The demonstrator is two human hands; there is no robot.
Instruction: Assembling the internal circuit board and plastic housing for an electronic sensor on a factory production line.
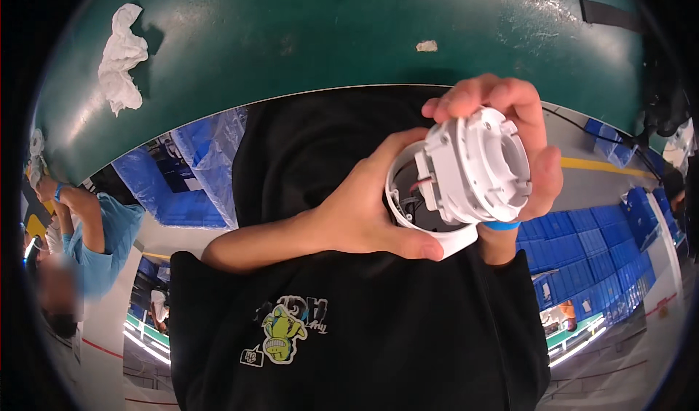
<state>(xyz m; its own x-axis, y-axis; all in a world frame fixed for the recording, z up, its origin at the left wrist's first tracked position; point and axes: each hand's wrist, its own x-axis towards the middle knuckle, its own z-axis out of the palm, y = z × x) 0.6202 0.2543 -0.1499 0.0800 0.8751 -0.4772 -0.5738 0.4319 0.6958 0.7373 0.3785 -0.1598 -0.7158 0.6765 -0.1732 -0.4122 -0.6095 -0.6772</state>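
My left hand [364,203] is wrapped round a white round plastic housing [457,242], its thumb along the near rim. Inside the housing's open mouth a dark interior with thin wires shows. Tilted against the housing's right side is a white ring-shaped plastic assembly [477,167] with a round hollow, clips and small screw posts. Curled over the far and right sides of this assembly, my right hand [528,123] grips it. A short red wire shows between the two parts; whether they are joined is hidden.
Beyond my lap curves a green table [328,32] with crumpled white cloth or paper [122,61], a small pale scrap [427,46] and a dark strap [611,16]. Blue bins [178,185] stand left, stacked blue boxes [582,247] right. Another person [105,229] is at left.
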